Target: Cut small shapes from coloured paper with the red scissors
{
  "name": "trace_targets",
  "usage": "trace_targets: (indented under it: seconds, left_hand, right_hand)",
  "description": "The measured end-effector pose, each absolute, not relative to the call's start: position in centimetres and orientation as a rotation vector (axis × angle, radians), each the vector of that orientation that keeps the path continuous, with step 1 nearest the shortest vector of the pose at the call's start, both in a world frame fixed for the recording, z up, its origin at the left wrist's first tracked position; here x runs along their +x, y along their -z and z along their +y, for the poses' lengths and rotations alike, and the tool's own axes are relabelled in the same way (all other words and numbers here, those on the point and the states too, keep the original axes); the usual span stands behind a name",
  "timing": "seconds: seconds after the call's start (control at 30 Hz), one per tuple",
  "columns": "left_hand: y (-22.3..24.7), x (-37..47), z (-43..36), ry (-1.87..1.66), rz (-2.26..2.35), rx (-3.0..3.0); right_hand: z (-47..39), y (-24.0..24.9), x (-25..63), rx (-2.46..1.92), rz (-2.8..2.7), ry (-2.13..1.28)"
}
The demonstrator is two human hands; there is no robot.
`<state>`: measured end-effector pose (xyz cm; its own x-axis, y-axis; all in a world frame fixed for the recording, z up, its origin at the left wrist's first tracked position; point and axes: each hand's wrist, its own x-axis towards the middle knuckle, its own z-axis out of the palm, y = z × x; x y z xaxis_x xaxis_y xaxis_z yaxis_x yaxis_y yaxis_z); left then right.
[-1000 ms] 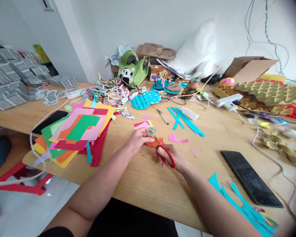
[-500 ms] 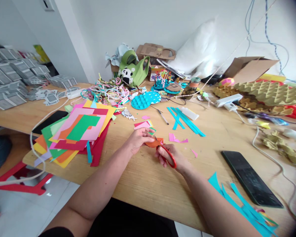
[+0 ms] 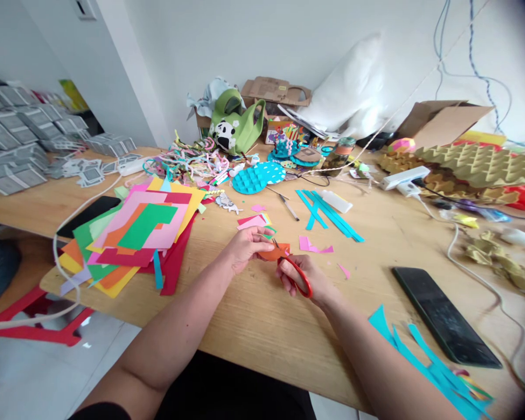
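Note:
Near the middle of the wooden table, my left hand point(image 3: 250, 246) pinches a small piece of orange paper point(image 3: 282, 250) by its left side. My right hand point(image 3: 298, 275) is wrapped round the red handles of the scissors point(image 3: 305, 283). Their dark blades point up and left and lie at the orange paper, slightly apart. Just beyond my left hand sits a small stack of coloured paper pieces point(image 3: 252, 221). Pink scraps point(image 3: 315, 245) lie to the right of the blades.
Coloured sheets point(image 3: 133, 233) are heaped on the left. Blue strips point(image 3: 330, 216) and a pen point(image 3: 289, 207) lie beyond my hands. On the right are a black phone point(image 3: 446, 315), more blue strips point(image 3: 437, 367), a white cable and egg trays point(image 3: 481, 166).
The scissor blades look slightly wider apart than before. Both hands have stayed in almost the same place.

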<state>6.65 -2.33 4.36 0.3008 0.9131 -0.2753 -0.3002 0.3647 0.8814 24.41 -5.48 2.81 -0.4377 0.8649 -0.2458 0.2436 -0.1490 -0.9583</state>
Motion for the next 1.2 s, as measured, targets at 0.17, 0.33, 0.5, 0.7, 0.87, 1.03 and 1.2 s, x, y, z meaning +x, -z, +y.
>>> trace_targets:
  seconds: [0.17, 0.33, 0.5, 0.7, 0.87, 1.03, 1.2]
  left_hand:
    - [-4.16, 6.71, -2.33, -0.915, 0.902, 0.813]
    - [-4.06, 6.77, -2.34, -0.989, 0.893, 0.786]
    - [-3.91, 6.95, -2.38, -1.003, 0.888, 0.784]
    - [-3.84, 7.07, -2.36, -1.021, 0.914, 0.799]
    - [-3.78, 7.08, -2.35, -1.008, 0.916, 0.799]
    - [-3.55, 7.08, -2.39, -1.015, 0.898, 0.811]
    - [-3.42, 7.1, -2.38, -1.013, 0.894, 0.816]
  right_hand:
    - [-5.53, -3.08, 24.3, -1.284, -1.64, -1.567]
    - [-5.63, -3.36, 24.2, -1.277, -1.658, -1.552]
    - [-5.64, -3.34, 24.13, -1.272, -1.664, -1.553]
    - [-5.57, -3.07, 24.09, -1.259, -1.678, -1.544]
    - [-5.57, -2.91, 24.07, -1.237, -1.678, -1.549]
    - [-5.56, -2.8, 24.13, -1.237, -1.677, -1.563]
    - [-5.58, -2.91, 24.13, -1.252, -1.669, -1.561]
